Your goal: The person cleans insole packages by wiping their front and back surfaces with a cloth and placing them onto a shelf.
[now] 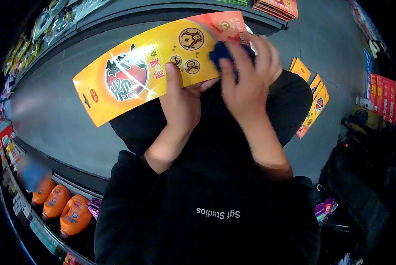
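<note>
1. Black top (206,190): worn by the person, nearest the camera; white lettering on it reads "Sgf Studios", upside down in this view.
2. Left hand (180,97): gripping the yellow packet by its lower edge, thumb laid on the printed face, the other fingers mostly hidden behind it.
3. Right hand (253,73): slightly blurred, fingers bent and pinching a dark blue cloth (222,52) at the packet's red end. Whether every finger touches the cloth cannot be told.
4. Yellow packet (129,77): held above the lap, tilted, its slotted end to the left and lower, its red end to the right under the right hand. The face bears large dark characters on a red disc and three round pictures.
5. Black-clad legs (290,95): beneath the hands, knees apart.
6. Similar packets (317,106): several, lying overlapped on the grey floor (65,119), just beside the right knee.
7. Orange bottles (75,215): in a row on the shelf at lower left, near a blurred blue patch.
8. Red boxes (386,97): grouped at far right, beyond a dark heap that cannot be made out.
9. Red packs (276,8): stacked on the far shelf; bagged goods (56,24) stand at upper left.
</note>
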{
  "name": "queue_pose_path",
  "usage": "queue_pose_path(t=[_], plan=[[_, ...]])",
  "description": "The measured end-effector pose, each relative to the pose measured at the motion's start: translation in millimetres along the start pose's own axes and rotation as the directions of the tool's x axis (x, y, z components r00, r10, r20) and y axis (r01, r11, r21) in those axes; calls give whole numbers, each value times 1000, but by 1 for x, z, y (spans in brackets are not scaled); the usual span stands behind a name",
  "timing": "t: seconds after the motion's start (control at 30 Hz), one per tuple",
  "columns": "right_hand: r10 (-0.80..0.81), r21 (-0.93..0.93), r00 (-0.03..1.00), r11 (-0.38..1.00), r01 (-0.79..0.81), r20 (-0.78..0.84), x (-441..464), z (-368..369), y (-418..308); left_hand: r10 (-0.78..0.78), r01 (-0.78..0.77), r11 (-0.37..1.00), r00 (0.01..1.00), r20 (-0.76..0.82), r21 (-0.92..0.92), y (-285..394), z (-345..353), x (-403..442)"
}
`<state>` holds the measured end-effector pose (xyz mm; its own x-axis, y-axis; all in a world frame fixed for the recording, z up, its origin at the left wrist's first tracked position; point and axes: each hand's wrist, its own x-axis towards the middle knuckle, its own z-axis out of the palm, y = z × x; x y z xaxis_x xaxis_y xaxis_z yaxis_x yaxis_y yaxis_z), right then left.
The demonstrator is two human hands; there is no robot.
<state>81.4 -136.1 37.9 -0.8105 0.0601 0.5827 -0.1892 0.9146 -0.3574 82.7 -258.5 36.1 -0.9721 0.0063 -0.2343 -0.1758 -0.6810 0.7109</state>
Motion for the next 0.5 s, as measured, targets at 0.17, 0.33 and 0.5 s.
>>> queue_pose_path(t=[0.17, 0.33, 0.5], plan=[[215, 63, 974, 975, -211, -73, 9, -12, 42, 5, -5, 1000, 1000, 25, -28, -8, -7, 7], [-46, 181, 998, 983, 39, 35, 6, -12, -17, 47, -39, 989, 997, -54, 143, -15, -3, 7], [-74, 66, 997, 995, 74, -15, 3, -3, 14, -105, 105, 994, 994, 29, -8, -3, -9, 5]])
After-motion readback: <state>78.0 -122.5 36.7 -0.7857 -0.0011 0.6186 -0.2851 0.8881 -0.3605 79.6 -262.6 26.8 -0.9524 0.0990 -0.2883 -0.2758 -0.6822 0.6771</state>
